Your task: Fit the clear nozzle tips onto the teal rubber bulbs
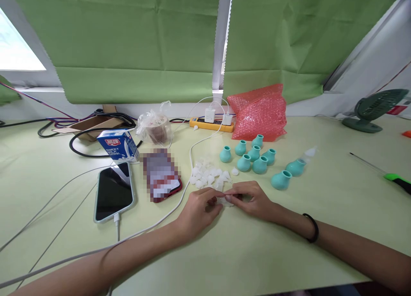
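Note:
Both hands meet at the middle of the table, fingertips pinched together. My left hand (201, 210) and my right hand (252, 199) grip a small translucent plastic piece (227, 201) between them, partly covered by the fingers. Just beyond lies a loose pile of whitish translucent plastic pieces (205, 174). To the right of the pile stand several turquoise rubber bulbs (244, 163) with open necks. Two more bulbs lie tilted farther right; one of them (295, 167) has a clear nozzle (310, 154) in its neck.
Left are a charging phone (114, 193), a red-cased phone (162, 176) and a milk carton (117, 145). A white cable (167, 214) crosses by my left arm. Behind are a power strip (212, 125) and a red bubble-wrap bag (260, 114). A screwdriver (394, 180) and fan (369, 110) lie right.

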Available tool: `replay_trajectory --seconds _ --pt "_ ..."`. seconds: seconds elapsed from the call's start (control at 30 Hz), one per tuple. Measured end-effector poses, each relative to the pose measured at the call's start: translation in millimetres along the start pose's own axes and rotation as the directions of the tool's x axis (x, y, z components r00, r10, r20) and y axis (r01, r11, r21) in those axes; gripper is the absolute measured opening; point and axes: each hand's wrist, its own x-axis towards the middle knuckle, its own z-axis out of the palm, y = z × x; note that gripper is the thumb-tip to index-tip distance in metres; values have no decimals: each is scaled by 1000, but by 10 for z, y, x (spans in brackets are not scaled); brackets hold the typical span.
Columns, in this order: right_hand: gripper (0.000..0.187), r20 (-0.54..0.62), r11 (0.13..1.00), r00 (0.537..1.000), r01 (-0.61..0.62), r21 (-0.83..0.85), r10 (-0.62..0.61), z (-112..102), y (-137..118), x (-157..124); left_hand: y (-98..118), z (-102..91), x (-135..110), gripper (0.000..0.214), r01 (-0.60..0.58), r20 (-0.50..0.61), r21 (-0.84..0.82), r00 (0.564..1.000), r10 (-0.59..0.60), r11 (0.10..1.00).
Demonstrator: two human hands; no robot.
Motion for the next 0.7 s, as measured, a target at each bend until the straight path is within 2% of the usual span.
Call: replay_trajectory --seconds 0.43,0.6,0.7 --pt "12 -54 998 996 70 3 -70 0 3 -17 -9 7 -8 20 -31 1 32 1000 31 999" --pt "11 -51 998 996 69 -8 -69 1 8 -19 -11 13 -9 24 22 -20 31 1000 -21 999" --pt "11 -45 997 996 77 -21 -78 -2 2 -19 -11 7 -7 20 -8 -6 24 1000 9 1000"
